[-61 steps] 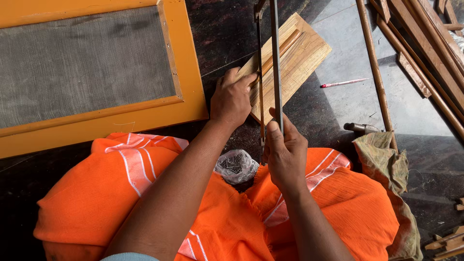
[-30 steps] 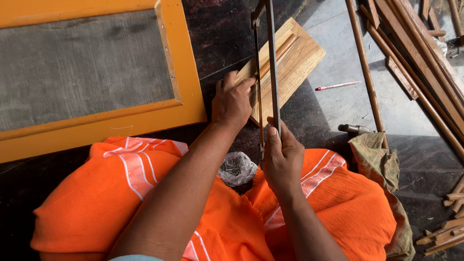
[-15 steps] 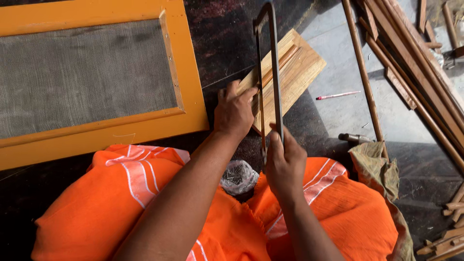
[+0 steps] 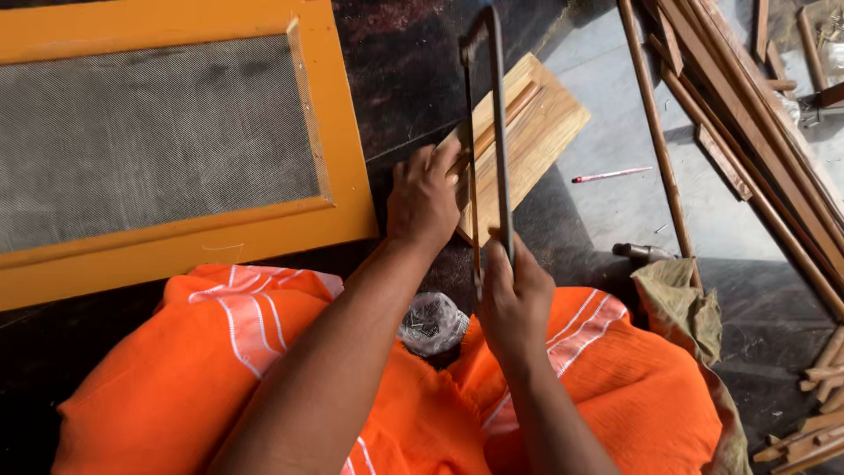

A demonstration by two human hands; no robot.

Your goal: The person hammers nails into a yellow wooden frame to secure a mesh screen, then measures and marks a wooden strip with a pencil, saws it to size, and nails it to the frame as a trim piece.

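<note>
Hacksaw (image 4: 497, 132) is standing upright over the light wooden piece (image 4: 527, 132), which lies on the dark floor (image 4: 404, 62) just ahead of the orange-clad knees. Right hand (image 4: 514, 303) is clamped around the saw's near end, left hand (image 4: 425, 198) lies flat with fingers spread, pressing on the wood's edge. Orange mesh-panelled frame (image 4: 202, 237) lies to the left, red pencil (image 4: 611, 175) and long wooden strips (image 4: 747, 132) to the right.

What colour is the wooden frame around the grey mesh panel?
The wooden frame is orange-yellow, best seen in the head view, around the grey mesh panel.
</note>
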